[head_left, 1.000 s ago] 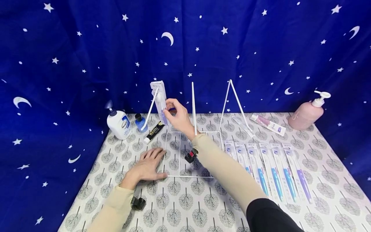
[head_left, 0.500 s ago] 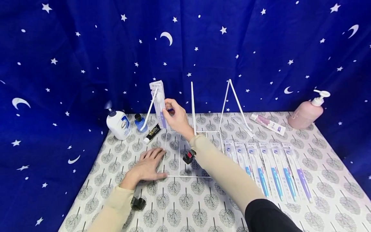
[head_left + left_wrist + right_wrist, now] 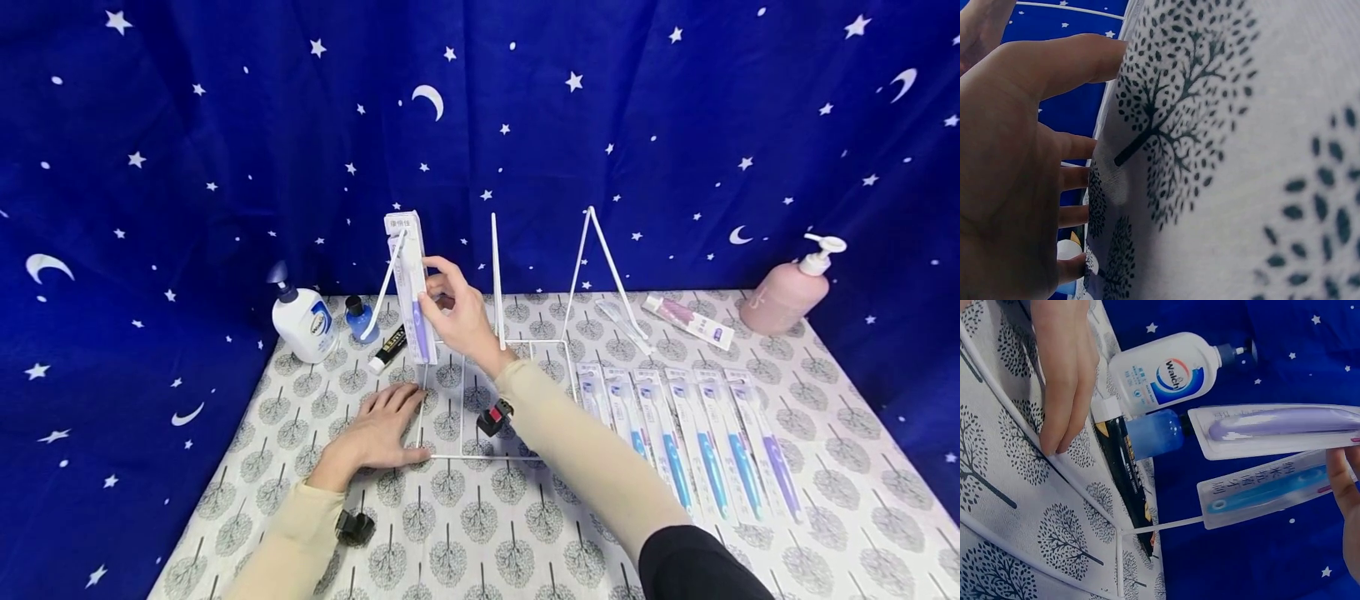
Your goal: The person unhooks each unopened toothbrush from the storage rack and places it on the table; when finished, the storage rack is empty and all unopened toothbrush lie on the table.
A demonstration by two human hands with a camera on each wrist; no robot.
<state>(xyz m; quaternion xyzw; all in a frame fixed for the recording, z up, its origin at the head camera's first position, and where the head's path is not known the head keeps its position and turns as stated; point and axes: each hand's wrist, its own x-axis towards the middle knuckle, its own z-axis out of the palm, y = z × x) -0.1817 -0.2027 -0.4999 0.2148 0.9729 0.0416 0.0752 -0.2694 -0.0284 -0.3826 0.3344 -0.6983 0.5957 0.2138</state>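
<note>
My right hand [image 3: 459,315] pinches the side of a packaged purple toothbrush [image 3: 418,327] upright at the left upright of a white wire rack [image 3: 497,275]. Behind it, the right wrist view has a packaged blue toothbrush [image 3: 1254,492] close to my fingers [image 3: 1342,478]; whether they touch it I cannot tell. The packs' top ends are at the wire's upper end, so the exact contact is unclear. My left hand [image 3: 381,429] lies with spread fingers on the tablecloth, its fingertips and thumb at the left edge of the rack's base.
Left of the rack stand a white pump bottle [image 3: 303,323] and a blue bottle [image 3: 360,319], with a black toothpaste tube [image 3: 387,348] lying nearby. Several packaged toothbrushes [image 3: 708,450] lie in a row at right. Behind them are a pink-and-white tube [image 3: 688,322] and a pink pump bottle [image 3: 783,298].
The purple toothbrush's pack has shifted down and nearer to me, and its front now faces me more. My right hand has barely moved; my left hand keeps its place.
</note>
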